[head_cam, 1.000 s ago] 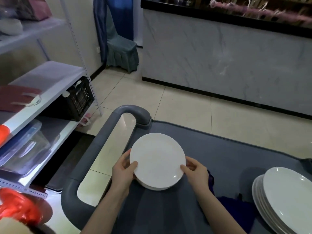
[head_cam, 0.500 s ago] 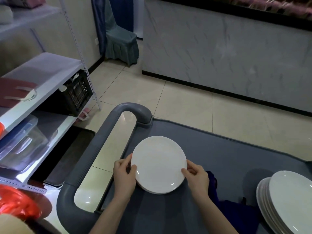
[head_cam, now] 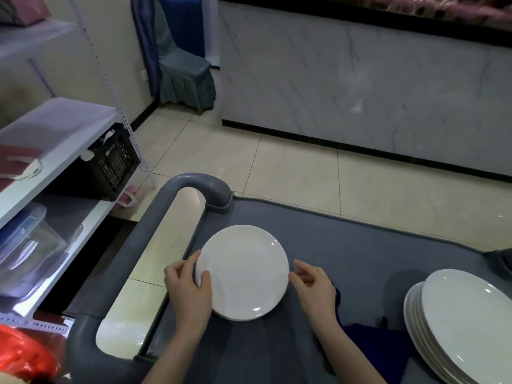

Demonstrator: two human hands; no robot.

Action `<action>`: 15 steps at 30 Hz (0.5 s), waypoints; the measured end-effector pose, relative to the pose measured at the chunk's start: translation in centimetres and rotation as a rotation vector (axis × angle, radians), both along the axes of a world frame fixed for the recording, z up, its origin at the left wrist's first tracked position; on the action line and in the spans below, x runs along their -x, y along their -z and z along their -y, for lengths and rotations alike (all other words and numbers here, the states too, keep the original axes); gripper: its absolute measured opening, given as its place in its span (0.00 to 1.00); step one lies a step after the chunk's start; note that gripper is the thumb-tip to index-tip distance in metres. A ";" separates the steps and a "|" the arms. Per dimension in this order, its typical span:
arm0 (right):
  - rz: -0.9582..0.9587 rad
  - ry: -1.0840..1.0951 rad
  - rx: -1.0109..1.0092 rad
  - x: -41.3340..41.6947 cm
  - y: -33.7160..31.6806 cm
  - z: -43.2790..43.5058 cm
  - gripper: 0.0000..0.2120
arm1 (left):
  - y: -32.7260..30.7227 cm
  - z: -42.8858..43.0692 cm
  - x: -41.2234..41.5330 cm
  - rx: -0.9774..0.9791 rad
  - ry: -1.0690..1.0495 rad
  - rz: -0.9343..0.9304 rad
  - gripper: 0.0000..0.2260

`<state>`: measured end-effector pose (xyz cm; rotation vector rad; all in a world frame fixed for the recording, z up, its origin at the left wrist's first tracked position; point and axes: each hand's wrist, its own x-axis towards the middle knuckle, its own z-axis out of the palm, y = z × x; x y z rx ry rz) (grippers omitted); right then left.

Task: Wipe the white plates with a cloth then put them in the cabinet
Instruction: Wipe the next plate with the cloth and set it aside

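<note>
A small stack of white plates (head_cam: 243, 273) lies on the grey cart top (head_cam: 360, 245). My left hand (head_cam: 188, 289) grips the stack's left rim, thumb on the top plate. My right hand (head_cam: 313, 284) sits at the right rim with loosely curled fingers, the fingertips just at the edge and not wrapped round it. A dark blue cloth (head_cam: 371, 336) lies on the cart beside my right forearm, partly hidden by it. A second, larger stack of white plates (head_cam: 465, 322) stands at the cart's right end.
The cart's grey handle loop (head_cam: 194, 184) is on the left. A white metal shelf rack (head_cam: 63, 139) stands further left with a black crate (head_cam: 110, 167) and clear plastic boxes (head_cam: 25, 245). A marble counter front (head_cam: 360, 87) rises across the tiled floor.
The stack of plates has come down to rest on the cart top. My right hand has loosened from the rim; my left hand still holds it.
</note>
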<state>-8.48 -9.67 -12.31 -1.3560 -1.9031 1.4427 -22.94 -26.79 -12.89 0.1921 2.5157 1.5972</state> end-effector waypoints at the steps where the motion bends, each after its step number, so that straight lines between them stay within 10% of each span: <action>1: -0.019 0.019 -0.008 -0.7 -0.4 -0.3 0.11 | -0.5 -0.7 -0.5 -0.028 0.008 -0.023 0.19; 15: -0.065 0.254 -0.247 -19.5 -7.2 -8.9 0.09 | -5.0 -15.7 -15.0 -0.179 0.614 -0.019 0.14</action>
